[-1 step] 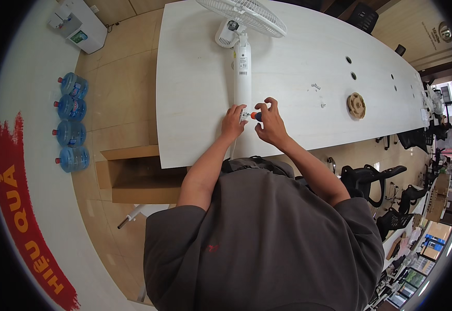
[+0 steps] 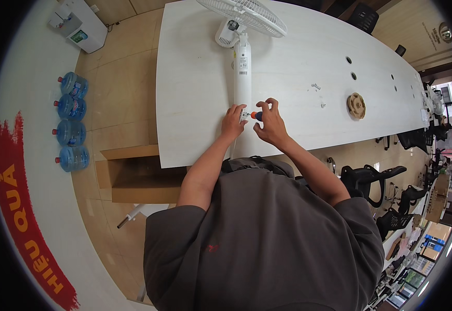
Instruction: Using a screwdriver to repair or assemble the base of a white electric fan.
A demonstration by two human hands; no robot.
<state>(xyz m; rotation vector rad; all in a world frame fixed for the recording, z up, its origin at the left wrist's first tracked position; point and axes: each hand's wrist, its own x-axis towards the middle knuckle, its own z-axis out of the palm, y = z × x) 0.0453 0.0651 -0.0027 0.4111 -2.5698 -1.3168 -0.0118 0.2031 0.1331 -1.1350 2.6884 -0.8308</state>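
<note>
A white electric fan (image 2: 242, 85) lies along the table, its round caged head (image 2: 249, 13) at the far end and its pole pointing toward me. My left hand (image 2: 232, 124) grips the near end of the pole, thumb and fingers around a small fitting. In my right hand (image 2: 272, 124) is a screwdriver (image 2: 257, 116) with an orange and dark blue handle, pinched between thumb and fingers. Its tip points left at the fitting beside my left fingertips; whether it sits in a screw is too small to tell.
The white table (image 2: 298, 57) also bears a round brown moulded piece (image 2: 356, 105) and small screw-like parts (image 2: 316, 86). An open cardboard box (image 2: 145, 195) stands on the floor at the left, near a white metal tube (image 2: 130, 215). Office chairs (image 2: 366, 181) stand at the right.
</note>
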